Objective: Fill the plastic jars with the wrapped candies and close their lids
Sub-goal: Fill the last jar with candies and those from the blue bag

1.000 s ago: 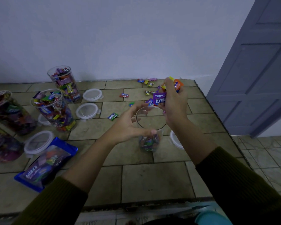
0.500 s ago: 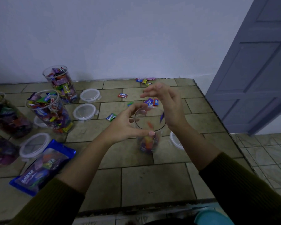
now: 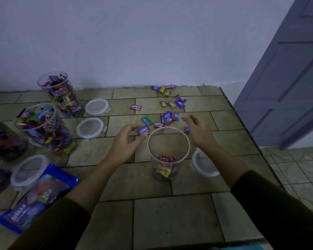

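A clear plastic jar stands open in the middle of the tiled table, with a shallow layer of wrapped candies at its bottom. My left hand is just left of the rim and pinches a purple Relaxa candy between thumb and fingertips. My right hand hovers right of the rim, fingers relaxed and holding nothing. Loose candies lie scattered behind the jar. The jar's lid lies to its right, partly hidden by my right forearm.
Two full open jars stand at the left, with darker jars at the frame edge. Lids and a blue Relaxa bag lie near them. The table's right edge drops to the floor; a door is beyond.
My right hand dropped its handful of candies into the jar and drew off to the right, empty. My left hand let go of the jar and took hold of a purple candy.
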